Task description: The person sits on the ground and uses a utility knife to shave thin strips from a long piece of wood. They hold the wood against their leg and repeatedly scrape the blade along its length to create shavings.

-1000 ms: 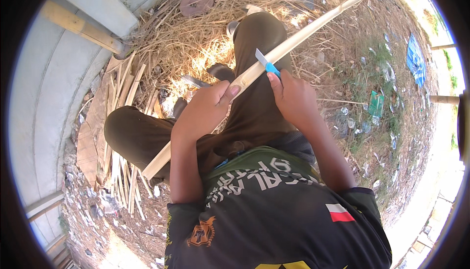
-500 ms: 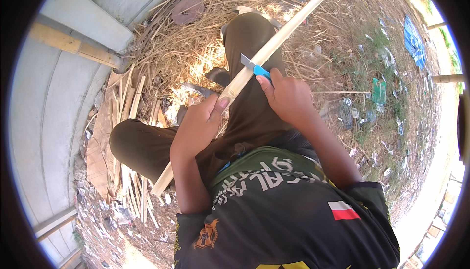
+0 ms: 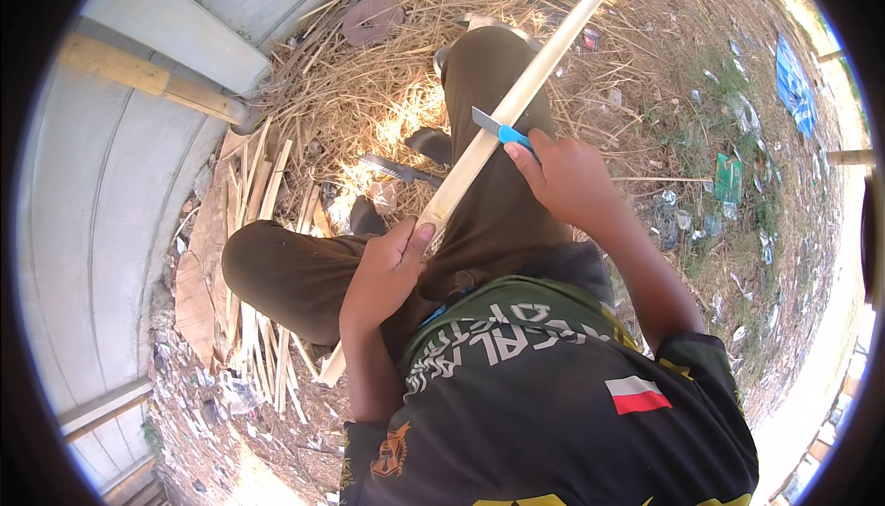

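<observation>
A long pale bamboo strip (image 3: 536, 76) runs slantwise across my raised leg, from near my lap to the top right. My left hand (image 3: 385, 268) is closed round its near part, thumb on top; its near end shows below my left forearm. In my right hand (image 3: 570, 176) is a utility knife (image 3: 514, 135) with a blue handle, gripped with the thumb along it. The knife's grey blade lies across the strip, partway up, pointing to the upper left. Whether its edge bites into the bamboo, I cannot tell.
Cut bamboo strips (image 3: 270, 363) and brown cardboard (image 3: 195, 292) lie at my left, by a grey panel wall (image 3: 120, 220). Beyond my folded leg is a dark metal blade (image 3: 392, 169) among straw-like shavings (image 3: 341, 91). A blue sheet (image 3: 795, 87) and green plastic (image 3: 728, 177) lie right.
My left hand has drawn the bamboo strip toward my body. The knife, still in my right hand, now crosses the strip farther from my left hand. The whole view has shifted slightly.
</observation>
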Tool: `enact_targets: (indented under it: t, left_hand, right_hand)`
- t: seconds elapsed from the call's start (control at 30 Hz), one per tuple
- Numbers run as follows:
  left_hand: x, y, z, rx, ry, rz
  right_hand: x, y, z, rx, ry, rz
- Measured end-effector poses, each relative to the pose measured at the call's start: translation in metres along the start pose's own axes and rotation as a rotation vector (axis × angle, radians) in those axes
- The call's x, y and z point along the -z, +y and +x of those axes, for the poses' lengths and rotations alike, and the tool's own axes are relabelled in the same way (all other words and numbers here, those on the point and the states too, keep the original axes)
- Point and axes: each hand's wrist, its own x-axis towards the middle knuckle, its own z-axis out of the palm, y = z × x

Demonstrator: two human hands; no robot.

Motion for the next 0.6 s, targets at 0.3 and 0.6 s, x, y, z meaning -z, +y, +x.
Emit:
enact_targets:
  t: [0.3, 0.6]
  left_hand:
    - [-0.014, 0.026, 0.044, -0.156, 0.014, 0.107]
    - [-0.023, 0.021, 0.038, -0.198, 0.103, 0.125]
  right_hand:
    - [0.005, 0.006, 0.000, 0.037, 0.011, 0.005]
    - [-0.010, 0.001, -0.003, -0.020, 0.108, -0.009]
